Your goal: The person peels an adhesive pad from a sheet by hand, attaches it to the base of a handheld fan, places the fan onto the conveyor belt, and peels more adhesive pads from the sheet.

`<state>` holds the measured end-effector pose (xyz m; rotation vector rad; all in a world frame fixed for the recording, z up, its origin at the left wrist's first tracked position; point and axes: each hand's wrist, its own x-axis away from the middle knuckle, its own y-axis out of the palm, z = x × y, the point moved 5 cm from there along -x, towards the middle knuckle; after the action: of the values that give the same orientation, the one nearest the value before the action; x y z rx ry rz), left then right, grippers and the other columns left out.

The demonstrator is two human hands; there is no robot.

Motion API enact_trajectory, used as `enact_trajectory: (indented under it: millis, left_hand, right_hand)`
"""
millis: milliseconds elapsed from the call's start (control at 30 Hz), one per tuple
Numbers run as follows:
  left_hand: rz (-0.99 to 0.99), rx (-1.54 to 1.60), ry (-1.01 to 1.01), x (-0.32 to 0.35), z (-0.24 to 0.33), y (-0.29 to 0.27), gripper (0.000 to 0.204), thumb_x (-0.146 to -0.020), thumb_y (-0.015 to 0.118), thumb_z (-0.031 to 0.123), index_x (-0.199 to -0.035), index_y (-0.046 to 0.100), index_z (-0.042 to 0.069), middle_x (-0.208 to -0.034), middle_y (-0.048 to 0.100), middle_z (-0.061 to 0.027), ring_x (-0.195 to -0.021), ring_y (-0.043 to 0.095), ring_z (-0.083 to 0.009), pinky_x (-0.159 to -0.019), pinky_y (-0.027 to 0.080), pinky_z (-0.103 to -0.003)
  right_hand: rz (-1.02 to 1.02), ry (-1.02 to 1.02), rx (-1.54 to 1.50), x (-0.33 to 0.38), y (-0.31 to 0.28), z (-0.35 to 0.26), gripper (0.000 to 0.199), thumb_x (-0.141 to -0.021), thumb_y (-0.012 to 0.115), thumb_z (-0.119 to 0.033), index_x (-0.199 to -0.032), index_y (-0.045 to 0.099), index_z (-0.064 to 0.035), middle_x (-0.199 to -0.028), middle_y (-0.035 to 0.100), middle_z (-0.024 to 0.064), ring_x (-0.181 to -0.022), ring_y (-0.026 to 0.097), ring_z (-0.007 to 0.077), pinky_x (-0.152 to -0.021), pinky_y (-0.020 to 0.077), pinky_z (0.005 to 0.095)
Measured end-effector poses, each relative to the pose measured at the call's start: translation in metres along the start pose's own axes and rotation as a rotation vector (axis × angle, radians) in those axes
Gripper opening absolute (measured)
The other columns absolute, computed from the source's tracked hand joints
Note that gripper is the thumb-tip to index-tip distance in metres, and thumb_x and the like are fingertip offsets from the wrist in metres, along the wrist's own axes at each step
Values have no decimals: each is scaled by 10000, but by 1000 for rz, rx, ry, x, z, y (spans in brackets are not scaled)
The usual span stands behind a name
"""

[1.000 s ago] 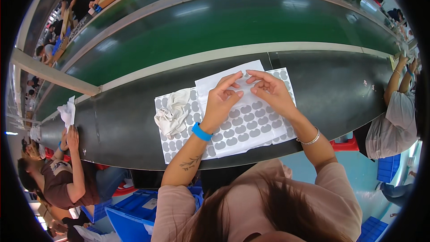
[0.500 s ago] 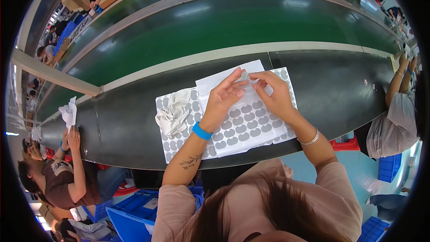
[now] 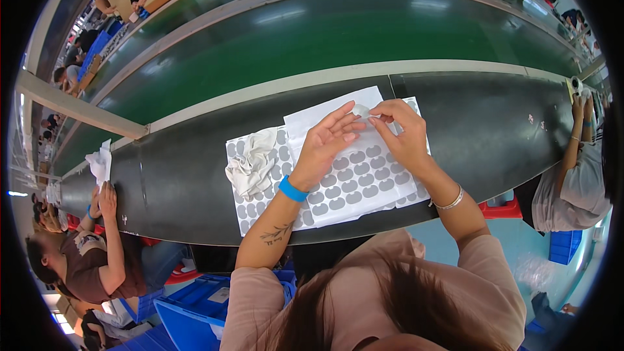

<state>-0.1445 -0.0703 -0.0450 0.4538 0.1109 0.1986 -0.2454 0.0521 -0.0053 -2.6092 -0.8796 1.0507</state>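
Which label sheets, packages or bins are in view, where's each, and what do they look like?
Top label sheet: under both hands, white, rows of grey oval stickers.
Lower label sheet: beneath it on the dark bench, same pattern.
Small white piece: pinched between left hand and right hand.
Crumpled white backing: on the sheets' left.
Blue bins: below the bench, rectangular.

I see white sheets of grey oval labels (image 3: 351, 185) lying flat just below my fingers (image 3: 338, 123).
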Motion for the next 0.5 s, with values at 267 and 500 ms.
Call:
enact_trajectory:
  millis: [267,500]
  left_hand:
    - [1,-102,9,0,1,0,545,-850,573,43,-1360,398,-28,-1350,472,-122,-1140,529,-198,-946,427,-305]
    - [-28,-130,-24,2,-2,1,553,-856,573,45,-1377,396,-12,-1306,506,-102,-1126,528,-178,-948,426,-304]
  right_hand:
    - [0,-12,-6,0,0,-1,128,-776,679,4,-899,656,-18,-865,636,80,-698,599,149,-644,476,247]
    - [1,4,-19,-1,-1,2,96,-803,665,-15,-899,654,-20,-856,633,72,-724,586,142,-658,470,247]
